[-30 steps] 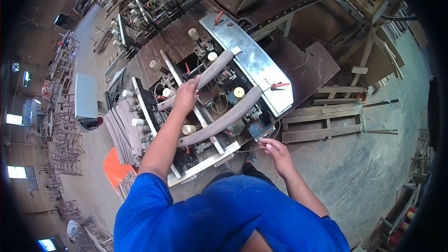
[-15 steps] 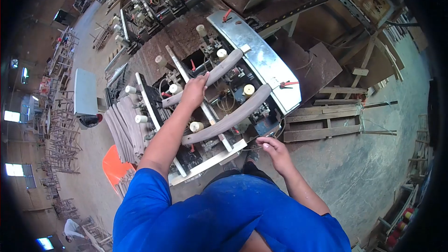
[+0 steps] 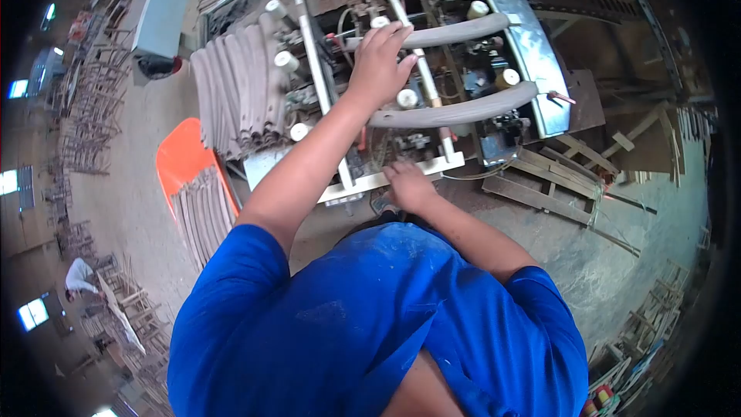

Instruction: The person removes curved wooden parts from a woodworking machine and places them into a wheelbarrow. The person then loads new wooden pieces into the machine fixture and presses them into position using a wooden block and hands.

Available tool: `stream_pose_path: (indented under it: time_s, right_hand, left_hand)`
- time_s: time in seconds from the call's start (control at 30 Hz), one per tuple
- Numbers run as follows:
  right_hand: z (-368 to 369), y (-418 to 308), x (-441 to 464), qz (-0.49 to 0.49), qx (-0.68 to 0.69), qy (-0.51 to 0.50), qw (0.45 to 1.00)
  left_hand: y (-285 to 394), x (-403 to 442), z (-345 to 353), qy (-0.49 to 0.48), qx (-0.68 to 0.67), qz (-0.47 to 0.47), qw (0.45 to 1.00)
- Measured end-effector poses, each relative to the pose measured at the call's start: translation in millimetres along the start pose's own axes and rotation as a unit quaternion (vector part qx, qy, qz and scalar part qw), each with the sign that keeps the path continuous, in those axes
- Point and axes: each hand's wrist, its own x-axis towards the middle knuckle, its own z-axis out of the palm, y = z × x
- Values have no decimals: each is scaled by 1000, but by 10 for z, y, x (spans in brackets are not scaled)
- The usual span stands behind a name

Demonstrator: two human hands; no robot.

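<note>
Two curved wooden pieces lie across the machine's rails. My left hand rests on the left part of the upper curved piece, fingers spread over it. Below it, the lower curved piece spans the rails with no hand on it. My right hand is at the pale front bar of the machine, fingers bent; what they touch or hold is too small to make out. White cylindrical knobs stand among the rails.
A pile of curved wooden pieces lies left of the machine. Below it, an orange chair holds more pieces. A metal plate with red levers flanks the right side. Wooden frames lie on the floor at right. A person bends at far left.
The view has turned and shifted, bringing the pile closer. My right hand has moved left to the front bar. My left hand stays on the upper piece, its fingers now more spread.
</note>
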Motion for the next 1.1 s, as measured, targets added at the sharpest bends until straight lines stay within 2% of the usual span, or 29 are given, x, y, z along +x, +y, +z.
stream_pose_path:
  time_s: [0.03,0.07,0.17,0.27,0.4,0.5,0.63,0.73,0.83,0.9,0.93,1.03,1.1]
  right_hand:
    - [79,10,59,8,-73,18,997]
    - [213,37,131,36,-92,9,995]
    - [285,3,223,30,-145,-12,989]
    - [430,-24,380,3,-136,-36,990]
    - [636,-24,539,-27,-139,-36,989]
    - [640,-51,540,-55,-113,-106,986]
    - [-149,-407,75,-92,27,-128,987]
    - [-905,-459,-164,-86,130,-30,987]
    - [-1470,-151,-120,-47,170,126,976]
    - [-1793,209,33,79,156,182,968]
    - [-1892,457,156,110,158,211,958]
    - [-2124,973,404,189,144,263,935]
    - [-2098,1286,559,206,128,263,934]
  left_hand:
    - [-13,-226,-236,7,-2,-8,1000]
    - [-47,-498,-430,3,9,-27,1000]
    - [-176,-1295,-980,-31,31,-92,995]
    - [-290,-1986,-1428,-52,67,-182,980]
    - [-309,-2603,-1850,-10,87,-294,952]
    - [-432,-2867,-2020,41,118,-323,938]
    - [-649,-2929,-2173,128,121,-354,919]
    - [-735,-2709,-2095,188,61,-390,899]
    - [-375,-2089,-1889,148,91,-368,913]
    - [-249,-1796,-1652,126,74,-369,918]
    - [-152,-1650,-1534,124,57,-353,926]
    - [108,-1332,-1269,93,40,-317,943]
    - [200,-1224,-1147,76,38,-303,949]
